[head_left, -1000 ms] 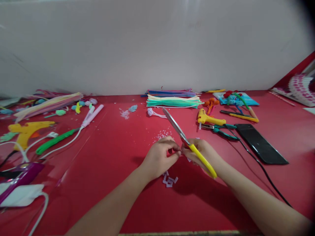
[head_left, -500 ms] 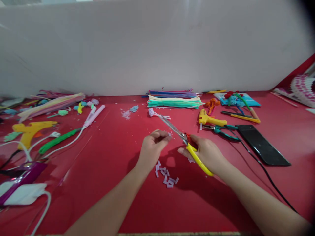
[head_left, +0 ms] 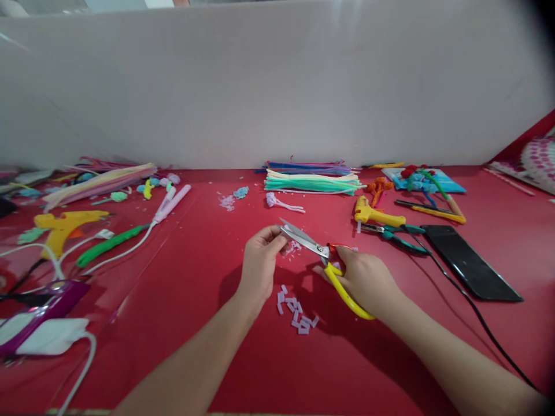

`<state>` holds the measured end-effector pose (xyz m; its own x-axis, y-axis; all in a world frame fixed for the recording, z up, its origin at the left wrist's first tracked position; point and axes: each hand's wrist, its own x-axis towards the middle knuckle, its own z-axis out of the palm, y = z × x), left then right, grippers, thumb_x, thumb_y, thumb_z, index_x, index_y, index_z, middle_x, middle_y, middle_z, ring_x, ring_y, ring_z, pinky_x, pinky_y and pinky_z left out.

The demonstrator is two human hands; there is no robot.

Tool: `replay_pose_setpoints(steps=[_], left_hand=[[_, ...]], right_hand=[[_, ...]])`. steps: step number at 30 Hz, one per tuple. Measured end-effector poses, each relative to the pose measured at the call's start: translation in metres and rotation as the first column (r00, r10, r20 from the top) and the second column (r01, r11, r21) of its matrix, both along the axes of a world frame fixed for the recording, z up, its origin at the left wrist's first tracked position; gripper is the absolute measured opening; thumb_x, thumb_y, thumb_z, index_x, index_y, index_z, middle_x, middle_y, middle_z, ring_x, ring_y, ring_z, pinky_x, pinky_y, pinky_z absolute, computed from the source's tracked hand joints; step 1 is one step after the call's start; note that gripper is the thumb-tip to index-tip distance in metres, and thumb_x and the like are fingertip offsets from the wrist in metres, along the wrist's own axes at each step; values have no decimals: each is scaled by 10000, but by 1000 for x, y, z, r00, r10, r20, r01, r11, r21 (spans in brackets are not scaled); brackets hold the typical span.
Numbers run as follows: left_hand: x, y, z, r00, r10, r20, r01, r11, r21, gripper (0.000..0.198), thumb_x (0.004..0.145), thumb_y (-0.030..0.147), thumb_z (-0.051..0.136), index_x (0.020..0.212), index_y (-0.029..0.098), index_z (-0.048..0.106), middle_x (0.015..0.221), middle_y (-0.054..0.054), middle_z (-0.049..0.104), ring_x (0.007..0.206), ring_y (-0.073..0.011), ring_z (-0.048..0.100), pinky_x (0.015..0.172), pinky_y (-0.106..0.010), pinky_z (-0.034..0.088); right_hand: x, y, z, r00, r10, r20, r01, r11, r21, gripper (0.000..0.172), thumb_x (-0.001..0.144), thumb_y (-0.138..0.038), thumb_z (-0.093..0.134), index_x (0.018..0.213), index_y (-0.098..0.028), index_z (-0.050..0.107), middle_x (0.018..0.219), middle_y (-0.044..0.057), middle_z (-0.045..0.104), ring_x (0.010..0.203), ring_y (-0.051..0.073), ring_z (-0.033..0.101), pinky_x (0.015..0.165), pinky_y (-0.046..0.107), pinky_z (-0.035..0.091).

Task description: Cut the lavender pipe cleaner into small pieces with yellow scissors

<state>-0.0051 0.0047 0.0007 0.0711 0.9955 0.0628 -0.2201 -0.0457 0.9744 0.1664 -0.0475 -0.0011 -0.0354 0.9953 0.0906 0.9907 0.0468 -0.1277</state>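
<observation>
Bare surface (head_left: 186, 277) is left open at 9 o'clock of the left hand (head_left: 259, 263); 3 o'clock is blocked by scissors (head_left: 303, 238) and right hand (head_left: 368, 280).

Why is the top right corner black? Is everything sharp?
Head view: the top right corner darkens, likely lens vignetting; the right hand and yellow-handled steel scissors look sharp, casting soft shadows on the glossy red table, which shows pale glare at left; things at the left edge look smeared.
</observation>
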Motion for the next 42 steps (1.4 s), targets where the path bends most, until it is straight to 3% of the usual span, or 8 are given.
replay_pose_setpoints(steps=[36,42], left_hand=[[0,-2,4,1000,5,-23,-5,1000,10,85,680,232,554,673,151,580,577,25,506,539,-63,434,534,-184,342],[0,-2,2,999,-40,25,40,999,1,109,700,249,548,741,152,574,626,14,509,569,-66,459,561,-191,365]], right_hand=[[6,2,1,997,-2,76,3,1000,-12,429,750,-570,294,684,-198,497,532,43,562,480,141,507,440,246,150],[8,2,4,990,-115,81,115,993,12,445,730,-603,301,716,-199,487,562,46,573,507,169,534,438,244,182]])
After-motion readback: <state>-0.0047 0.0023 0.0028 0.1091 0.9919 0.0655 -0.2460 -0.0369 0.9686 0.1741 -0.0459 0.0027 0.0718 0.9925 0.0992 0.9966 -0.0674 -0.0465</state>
